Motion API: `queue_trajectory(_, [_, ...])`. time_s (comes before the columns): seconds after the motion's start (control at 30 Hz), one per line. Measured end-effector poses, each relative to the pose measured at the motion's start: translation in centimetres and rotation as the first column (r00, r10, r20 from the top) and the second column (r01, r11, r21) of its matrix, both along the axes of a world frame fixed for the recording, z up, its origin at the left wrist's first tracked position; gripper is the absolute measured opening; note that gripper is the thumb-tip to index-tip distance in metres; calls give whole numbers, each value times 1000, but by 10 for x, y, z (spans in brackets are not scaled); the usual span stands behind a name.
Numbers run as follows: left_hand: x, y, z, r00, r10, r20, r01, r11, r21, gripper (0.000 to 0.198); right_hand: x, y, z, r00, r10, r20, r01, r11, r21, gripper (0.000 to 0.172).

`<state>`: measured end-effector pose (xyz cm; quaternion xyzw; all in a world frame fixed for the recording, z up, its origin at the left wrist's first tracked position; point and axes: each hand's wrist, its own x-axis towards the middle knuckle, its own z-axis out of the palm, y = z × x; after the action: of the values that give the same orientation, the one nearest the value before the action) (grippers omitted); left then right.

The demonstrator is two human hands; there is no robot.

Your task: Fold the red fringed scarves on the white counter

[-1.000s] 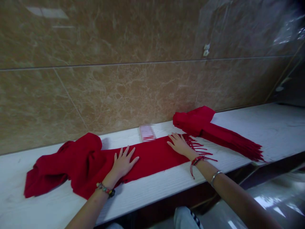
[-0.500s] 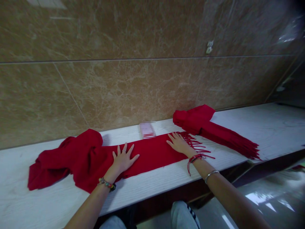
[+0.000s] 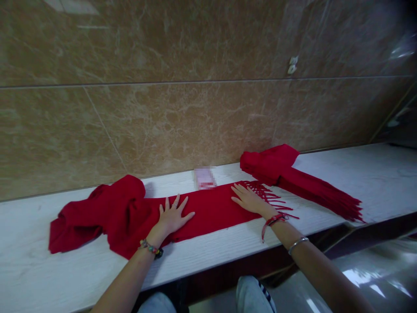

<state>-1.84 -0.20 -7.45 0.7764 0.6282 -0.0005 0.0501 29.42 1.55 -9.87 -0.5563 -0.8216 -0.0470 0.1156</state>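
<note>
A red scarf (image 3: pixel 208 208) lies along the white tabletop, flat in its middle and bunched into a loose heap at the left. My left hand (image 3: pixel 172 217) rests palm down on the flat part beside the heap, fingers spread. Near the fringed right end, my right hand (image 3: pixel 249 200) also lies flat on the cloth with its fingers stretched out. Neither hand grips the fabric. Red fringe strands fan out past my right hand onto the table.
A second red fringed piece of cloth (image 3: pixel 283 167), folded, lies at the right against the wall. A small blurred pale packet (image 3: pixel 204 178) sits behind the scarf. The brown marble wall (image 3: pixel 189 121) bounds the white table (image 3: pixel 208 256) at the back.
The whole view has shifted slightly, so everything appears a little further right. Both hands stay flat on the scarf; the right hand's fingers look slightly closer together.
</note>
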Motion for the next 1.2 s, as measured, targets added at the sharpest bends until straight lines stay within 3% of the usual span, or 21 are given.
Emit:
queue_trajectory(0.07, [-1, -1, -1, 1000, -8, 6, 8, 1000, 13, 75, -4, -1, 5, 999, 21, -40, -19, 998, 64, 46])
queue_trajectory(0.17, [-1, -1, -1, 1000, -14, 6, 13, 1000, 22, 76, -30, -13, 18, 972, 205, -117, -193, 975, 107, 48])
queue_trajectory(0.27, [-2, -2, 0, 1000, -12, 1, 12, 1000, 15, 76, -59, -29, 27, 902, 419, -106, -425, 904, -38, 52])
queue_trajectory(0.33, [-2, -2, 0, 1000, -14, 4, 13, 1000, 14, 76, -70, -35, 28, 884, 459, -86, -467, 874, -132, 50])
queue_trajectory(0.53, [-2, -6, 1, 1000, -17, 10, 17, 999, 34, 76, -68, -35, 27, 901, 423, -99, -435, 880, -191, 48])
queue_trajectory(0.63, [-1, -10, 3, 991, -130, -6, 130, 984, 122, 68, -67, -34, 27, 910, 405, -95, -416, 891, -184, 49])
queue_trajectory(0.73, [0, -11, 5, 970, -241, -21, 242, 969, 48, 61, -67, -35, 27, 923, 377, -75, -384, 904, -188, 49])
queue_trajectory(0.83, [1, -11, 7, 975, -221, -15, 220, 974, -54, 62, -66, -34, 26, 935, 346, -72, -353, 918, -178, 49])
queue_trajectory(0.97, [1, -11, 6, 977, -212, -9, 212, 977, -30, 64, -61, -31, 25, 957, 274, -96, -284, 953, -105, 54])
queue_trajectory(1.2, [-1, -9, 4, 976, -217, 7, 217, 976, -28, 64, -57, -27, 19, 971, 235, -36, -238, 963, -128, 54])
